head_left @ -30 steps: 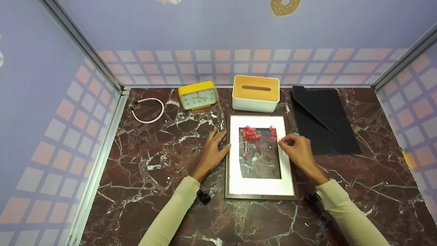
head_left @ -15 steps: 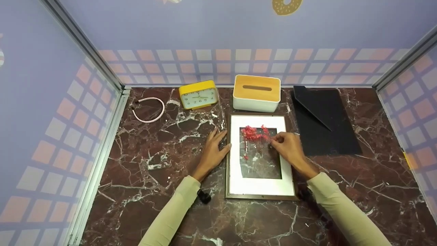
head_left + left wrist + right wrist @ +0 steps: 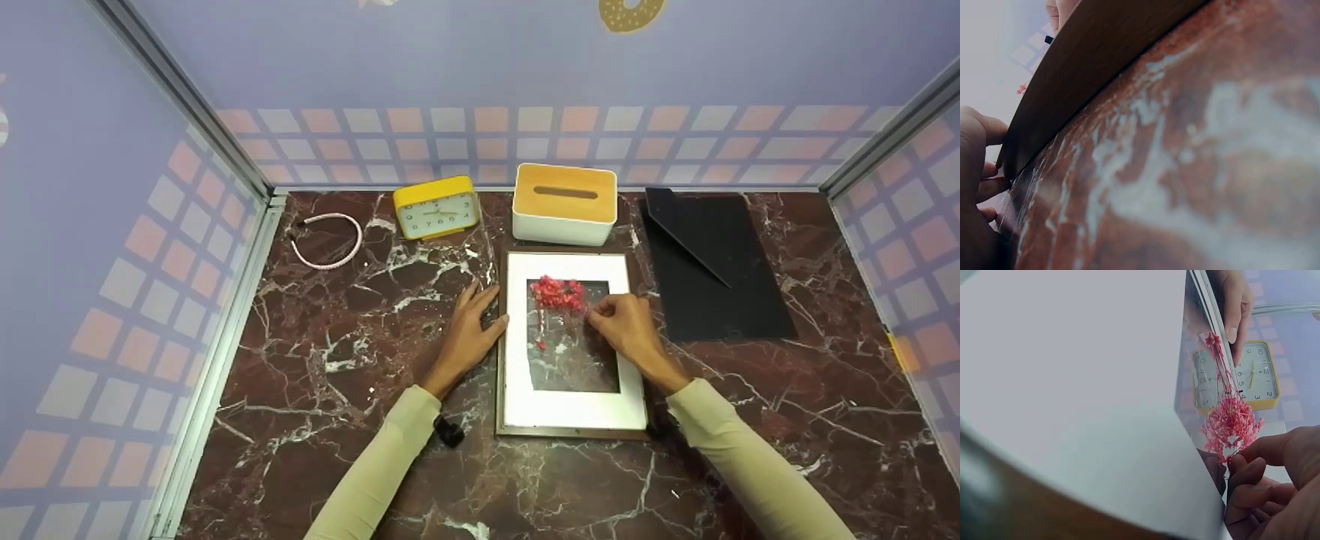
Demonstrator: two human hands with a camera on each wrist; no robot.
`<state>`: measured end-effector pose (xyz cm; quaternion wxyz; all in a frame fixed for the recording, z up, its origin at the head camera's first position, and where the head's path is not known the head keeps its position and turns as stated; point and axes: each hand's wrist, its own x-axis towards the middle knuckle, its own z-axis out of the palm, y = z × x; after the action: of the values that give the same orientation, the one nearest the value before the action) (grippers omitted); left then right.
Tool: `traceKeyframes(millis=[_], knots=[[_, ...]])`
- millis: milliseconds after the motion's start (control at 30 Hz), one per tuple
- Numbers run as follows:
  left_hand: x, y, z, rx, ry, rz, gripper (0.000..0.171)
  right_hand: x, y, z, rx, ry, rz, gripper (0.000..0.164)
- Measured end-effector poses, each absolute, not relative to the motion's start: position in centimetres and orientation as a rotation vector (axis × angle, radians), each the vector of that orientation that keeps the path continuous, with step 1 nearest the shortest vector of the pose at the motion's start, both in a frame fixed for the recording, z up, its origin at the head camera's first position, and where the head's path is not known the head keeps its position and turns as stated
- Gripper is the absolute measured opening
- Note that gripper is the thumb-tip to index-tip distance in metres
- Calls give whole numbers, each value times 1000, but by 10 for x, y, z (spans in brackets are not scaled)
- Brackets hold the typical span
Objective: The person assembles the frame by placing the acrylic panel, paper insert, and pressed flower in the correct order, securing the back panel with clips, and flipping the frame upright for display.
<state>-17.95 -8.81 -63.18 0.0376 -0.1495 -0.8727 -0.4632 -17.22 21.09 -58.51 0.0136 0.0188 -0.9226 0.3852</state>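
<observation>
A brown picture frame with a white mat lies flat on the table, its glass window see-through. Red dried flowers form a cluster in the window's upper part, with thin stems running downward. My right hand reaches over the mat's right side, thumb and forefinger pinching a thin flower sprig by its stem. At the frame's left edge rests my left hand, fingers extended. In the left wrist view, its fingers touch the dark side of the frame.
Behind the frame stands a white tissue box with a wooden lid. A yellow alarm clock and a pale pink headband sit to its left. On the right lies a black backing board with a fold-out stand.
My right hand has moved left over the window, bringing its red sprig in against the flower cluster. My left hand stays at the frame's edge.
</observation>
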Motion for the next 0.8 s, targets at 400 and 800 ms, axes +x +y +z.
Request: traceKeyframes(millis=[400, 800], knots=[[-179, -88, -631, -461, -2674, -1423, 59, -170, 218, -583, 41, -2864, 1236, 11], [-178, -88, -631, -456, -2670, -1428, 59, -172, 273, -579, -98, -2683, 1242, 15]])
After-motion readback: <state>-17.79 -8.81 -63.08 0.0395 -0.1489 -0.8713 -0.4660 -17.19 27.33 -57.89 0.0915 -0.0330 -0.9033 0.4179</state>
